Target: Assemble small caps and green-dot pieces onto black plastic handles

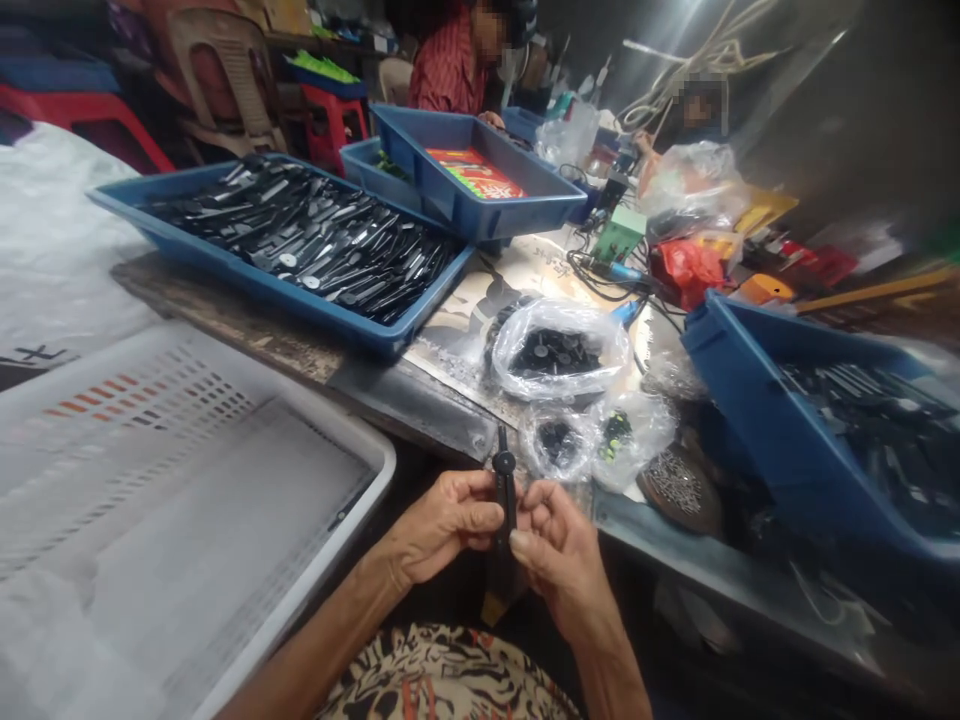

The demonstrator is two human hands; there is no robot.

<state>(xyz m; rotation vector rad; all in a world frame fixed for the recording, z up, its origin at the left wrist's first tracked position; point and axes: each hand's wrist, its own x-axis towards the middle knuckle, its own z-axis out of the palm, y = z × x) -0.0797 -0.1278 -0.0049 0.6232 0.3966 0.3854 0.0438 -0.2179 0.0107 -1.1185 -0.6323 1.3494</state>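
Where the person sits at the bench [525, 265], things crowd in from every side: a white plastic basket [379, 450] with slotted walls fills the left, its rounded rim near the left forearm, while a deep blue bin [757, 440] of dark pieces closes off the right. Across the far side sits a shallow blue tray [315, 318] heaped with glossy, slender black pieces [300, 225], and just beyond it stands another blue tray [495, 216], with something flat and red in it. Straight ahead, a crinkled clear bag [517, 382] of black discs lies close behind two smaller bags, one of dark bits, the other of yellow-green ones; a round brown dish [701, 515] of thin metal pins sits to their right. Between the hands, in front of the bench edge, a narrow black part [505, 490] with a round disc near its top stands roughly upright. The left hand [454, 525] is closed, thumb and fingers pinching its side; the right hand [556, 545], fingers curled, grips it lower down with the thumb. I can't tell whether those curled fingertips hide anything small.
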